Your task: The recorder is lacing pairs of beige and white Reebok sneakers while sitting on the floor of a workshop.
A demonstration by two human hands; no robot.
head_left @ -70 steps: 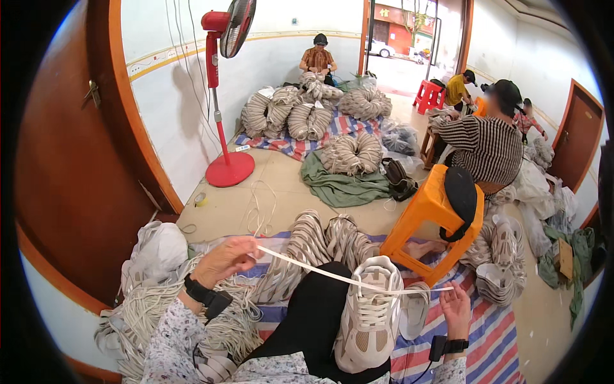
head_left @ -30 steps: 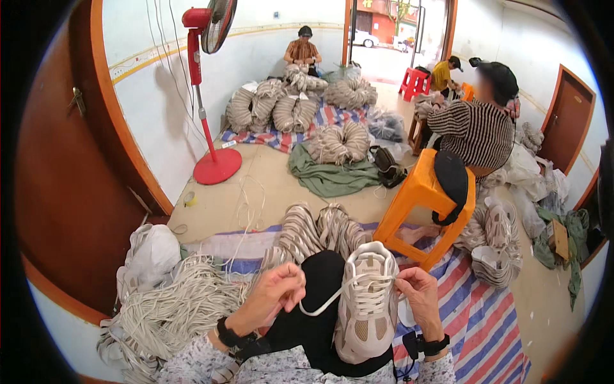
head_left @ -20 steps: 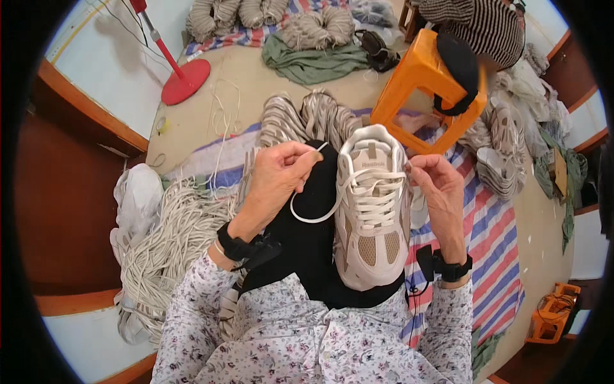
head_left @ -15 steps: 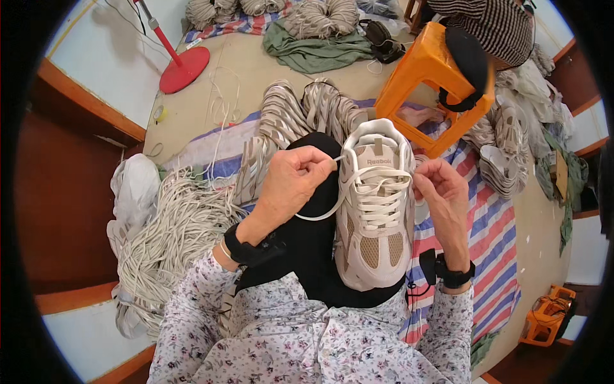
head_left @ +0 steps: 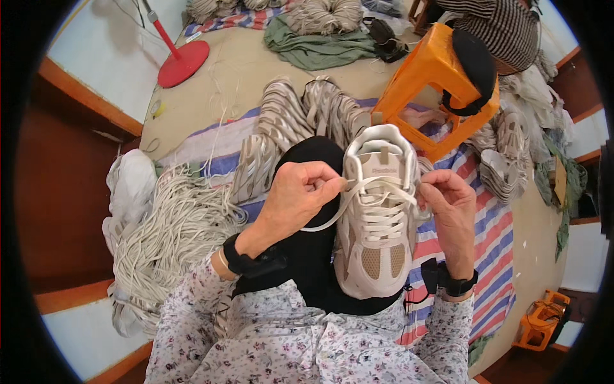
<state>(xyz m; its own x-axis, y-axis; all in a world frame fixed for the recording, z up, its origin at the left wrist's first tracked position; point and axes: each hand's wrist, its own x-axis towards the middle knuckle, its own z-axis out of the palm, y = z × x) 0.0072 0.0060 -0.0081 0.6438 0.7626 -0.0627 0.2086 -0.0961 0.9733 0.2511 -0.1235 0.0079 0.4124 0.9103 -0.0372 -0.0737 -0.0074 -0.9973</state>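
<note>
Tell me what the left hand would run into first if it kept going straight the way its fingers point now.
The left hand points right, pinching a white shoelace. Carried straight on, it would most likely first meet the beige-and-white lace-up sneaker at its tongue and upper eyelets, just beside the fingertips. Depth is hard to judge.

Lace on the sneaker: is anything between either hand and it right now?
Nothing visible. The left hand already pinches the white lace beside the sneaker, a loop hanging below its grip. The right hand is at the sneaker's other side; whether it holds lace cannot be told.
</note>
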